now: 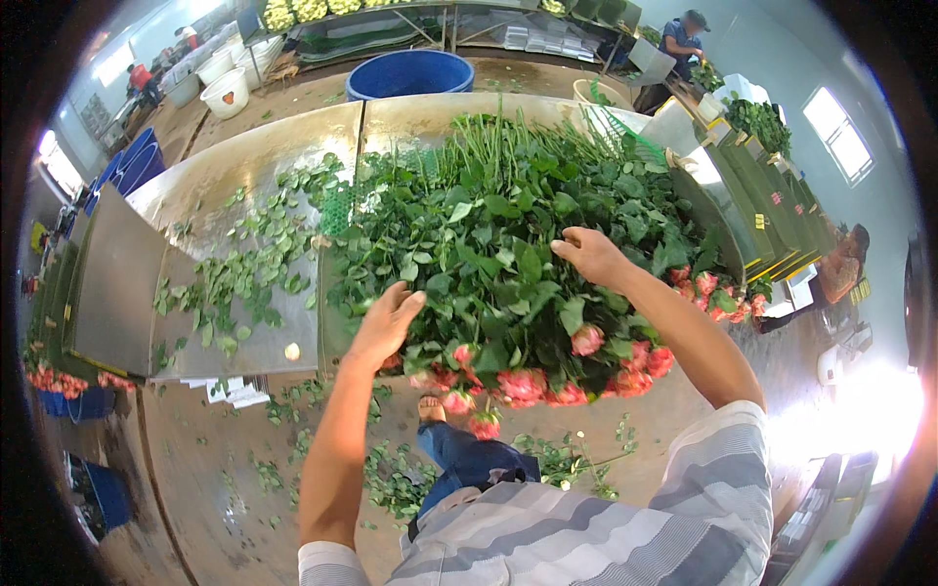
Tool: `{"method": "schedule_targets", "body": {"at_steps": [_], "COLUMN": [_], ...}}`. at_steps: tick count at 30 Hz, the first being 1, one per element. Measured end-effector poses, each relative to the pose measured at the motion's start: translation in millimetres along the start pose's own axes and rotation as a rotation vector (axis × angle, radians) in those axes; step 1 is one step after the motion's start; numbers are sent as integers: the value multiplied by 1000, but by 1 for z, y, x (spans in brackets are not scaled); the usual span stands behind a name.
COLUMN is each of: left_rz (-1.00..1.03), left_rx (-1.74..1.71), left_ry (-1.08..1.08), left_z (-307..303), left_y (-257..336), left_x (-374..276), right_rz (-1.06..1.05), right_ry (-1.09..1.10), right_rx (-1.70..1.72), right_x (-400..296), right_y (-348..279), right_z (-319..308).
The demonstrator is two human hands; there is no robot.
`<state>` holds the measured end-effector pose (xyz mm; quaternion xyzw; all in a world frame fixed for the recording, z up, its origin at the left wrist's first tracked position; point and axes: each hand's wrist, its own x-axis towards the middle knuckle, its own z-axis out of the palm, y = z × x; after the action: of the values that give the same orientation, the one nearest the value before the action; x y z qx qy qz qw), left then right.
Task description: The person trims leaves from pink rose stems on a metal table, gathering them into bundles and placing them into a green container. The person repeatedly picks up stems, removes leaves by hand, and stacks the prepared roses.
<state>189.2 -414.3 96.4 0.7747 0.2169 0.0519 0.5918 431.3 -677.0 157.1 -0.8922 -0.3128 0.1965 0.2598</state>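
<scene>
A large heap of leafy cut roses [469, 220] lies on the metal worktable [212, 157], stems toward the far side. Pink-orange rose blooms [522, 387] hang over the near edge. My left hand [387, 322] is at the heap's left front, fingers partly curled beside the leaves; whether it grips a stem does not show. Over the right middle of the heap is my right hand [592, 256], its thumb and fingertips close together near the foliage. Whether a leaf or stem is between them cannot be told. Green netting [623, 132] lies at the heap's back right.
Loose leaves [249, 271] are scattered on the table's left part. Upright divider boards [117, 286] stand left, more boards [755, 198] right. Beyond the table is a blue tub [410, 73]. Co-workers are at the far right [681, 44] and right edge [843, 264]. Fallen leaves litter the floor.
</scene>
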Motion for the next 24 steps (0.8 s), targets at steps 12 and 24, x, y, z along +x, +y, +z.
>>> {"method": "schedule_targets", "body": {"at_steps": [12,24], "left_rz": [-61,-472], "left_rx": [127,-220], "left_ry": [-254,-371], "left_z": [82,19], "left_y": [-89,-52], "left_x": [164,164], "right_rz": [457,299], "right_ry": [-82,20], "right_rx": [-74,-167], "right_x": [60,94], "right_y": [-2,-126], "right_z": [52,157]}}
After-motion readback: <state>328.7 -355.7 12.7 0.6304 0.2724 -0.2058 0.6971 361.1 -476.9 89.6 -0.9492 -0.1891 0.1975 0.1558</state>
